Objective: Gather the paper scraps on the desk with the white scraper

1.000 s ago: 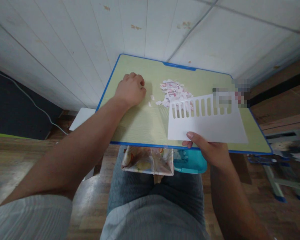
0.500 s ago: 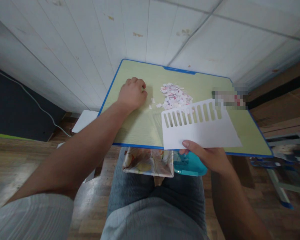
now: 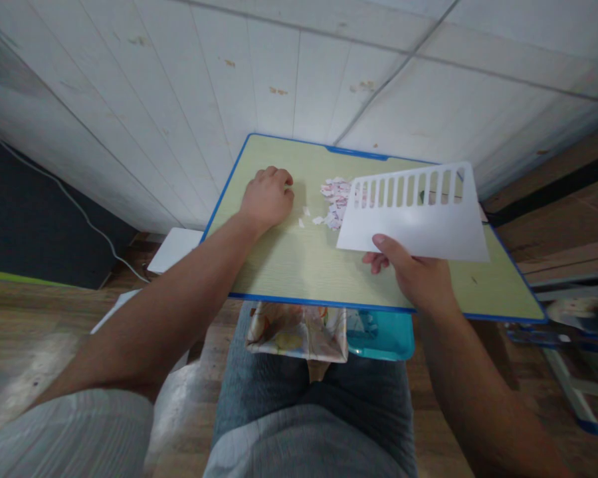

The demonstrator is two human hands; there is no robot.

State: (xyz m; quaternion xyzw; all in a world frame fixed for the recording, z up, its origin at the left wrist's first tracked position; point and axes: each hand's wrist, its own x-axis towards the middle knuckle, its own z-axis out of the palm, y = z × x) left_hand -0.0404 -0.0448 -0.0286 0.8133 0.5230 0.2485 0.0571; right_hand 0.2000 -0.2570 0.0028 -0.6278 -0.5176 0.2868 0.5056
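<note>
My right hand [image 3: 413, 272] grips a white slotted sheet [image 3: 413, 229] by its near edge, thumb on top and fingers beneath. A row of long cut-outs runs along its far side. The sheet is raised over the table and hides part of a pile of torn paper scraps [image 3: 335, 199]. My left hand [image 3: 268, 198] lies left of the pile, fingers loosely bent, with a gap between thumb and forefinger and nothing seen in it. Between that hand and the pile are a few loose paper scraps [image 3: 303, 216]. All this is on or above a pale table [image 3: 299, 272] with blue edging.
Below the table's near edge, at my lap, are a patterned open box [image 3: 299, 345] and a turquoise plastic tray [image 3: 383, 348]. A white panelled wall [image 3: 269, 60] stands behind the table. A white object [image 3: 174, 249] is at the left, and a metal-legged frame [image 3: 573, 385] at the right.
My right hand has lifted the slotted sheet and moved it away from me and slightly right, covering more of the pile's right part. The left hand stays at the same place on the table.
</note>
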